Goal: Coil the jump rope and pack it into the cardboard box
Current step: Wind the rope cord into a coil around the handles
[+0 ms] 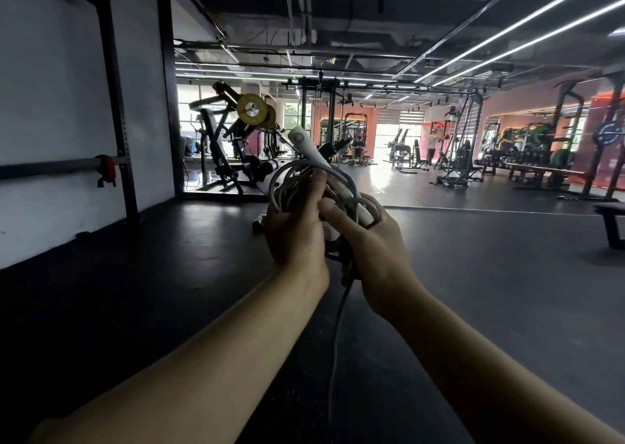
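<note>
A grey jump rope (287, 183) is bundled in loops in front of my chest. One white handle (309, 149) sticks up and to the left out of the bundle. My left hand (296, 230) grips the coils from the left, thumb up against the loops. My right hand (368, 237) holds the bundle from the right, thumb on the lower part of the handle. A loose end of rope (334, 342) hangs straight down between my forearms. No cardboard box is in view.
Dark rubber gym floor (169, 274) spreads all around. A white wall with a black rack upright (115, 98) stands on the left. Weight machines (233, 146) are ahead, racks and dumbbells (541, 152) at the right, a bench edge (612, 220) at far right. People are in the distance.
</note>
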{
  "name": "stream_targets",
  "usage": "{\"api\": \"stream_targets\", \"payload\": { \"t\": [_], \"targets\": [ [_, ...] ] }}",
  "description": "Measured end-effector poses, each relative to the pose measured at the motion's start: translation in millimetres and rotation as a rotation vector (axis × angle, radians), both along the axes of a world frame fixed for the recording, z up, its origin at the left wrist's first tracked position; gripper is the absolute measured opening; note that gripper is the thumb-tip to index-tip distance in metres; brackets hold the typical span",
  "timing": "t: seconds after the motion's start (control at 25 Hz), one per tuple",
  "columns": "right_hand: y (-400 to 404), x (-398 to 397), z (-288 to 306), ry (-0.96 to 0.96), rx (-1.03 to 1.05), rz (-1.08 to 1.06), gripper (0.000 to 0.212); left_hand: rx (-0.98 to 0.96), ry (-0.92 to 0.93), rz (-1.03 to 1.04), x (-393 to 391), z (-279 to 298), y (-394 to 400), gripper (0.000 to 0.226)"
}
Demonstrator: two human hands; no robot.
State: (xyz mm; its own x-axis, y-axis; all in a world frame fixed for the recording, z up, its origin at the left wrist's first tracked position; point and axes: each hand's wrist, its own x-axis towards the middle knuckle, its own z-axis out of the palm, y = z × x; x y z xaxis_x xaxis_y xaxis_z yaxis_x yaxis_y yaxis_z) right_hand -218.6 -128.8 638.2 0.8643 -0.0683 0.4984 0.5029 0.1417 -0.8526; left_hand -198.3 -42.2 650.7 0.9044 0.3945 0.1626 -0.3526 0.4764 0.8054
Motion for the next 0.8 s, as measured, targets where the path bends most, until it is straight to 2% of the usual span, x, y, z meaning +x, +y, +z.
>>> {"api": "stream_targets", "payload": {
  "t": [0.12,0.24,0.32,0.44,0.48,0.52,0.6,0.68,0.72,0.76,0.8],
  "targets": [
    [-5,4,-3,-0.042,-0.046,-0.058,0.023,0.12,-0.021,-0.044,-3,-8,2,0.036],
    [-11,7,-4,-0.059,-0.087,-0.14,0.011,0.349,-0.087,-0.085,-5,-12,8,0.03],
    [-15,5,-1,-0.071,-0.106,-0.149,0.01,0.475,-0.07,-0.138,-9,-10,18,0.027],
    [-24,1,7,-0.14,-0.231,-0.1,0.02,0.741,-0.043,-0.254,-14,-6,39,0.018],
    [-27,-1,9,-0.159,-0.284,-0.081,0.022,0.798,-0.045,-0.277,-15,-4,47,0.032],
    [-31,-1,11,-0.171,-0.345,-0.071,0.022,0.828,-0.052,-0.277,-15,1,55,0.059],
    [-40,-1,16,-0.19,-0.504,-0.059,0.021,0.969,-0.199,-0.105,-21,18,72,0.109],
    [-48,0,25,-0.198,-0.669,-0.025,0.022,1.393,-0.436,0.119,-22,43,84,0.125],
    [-51,1,31,-0.203,-0.753,-0.012,0.023,1.625,-0.481,0.123,-24,55,84,0.127],
    [-52,2,37,-0.212,-0.844,-0.013,0.023,1.811,-0.447,0.039,-26,68,79,0.126],
    [-51,4,44,-0.223,-0.934,-0.02,0.023,1.916,-0.363,-0.1,-24,76,72,0.121]
  ]
}}
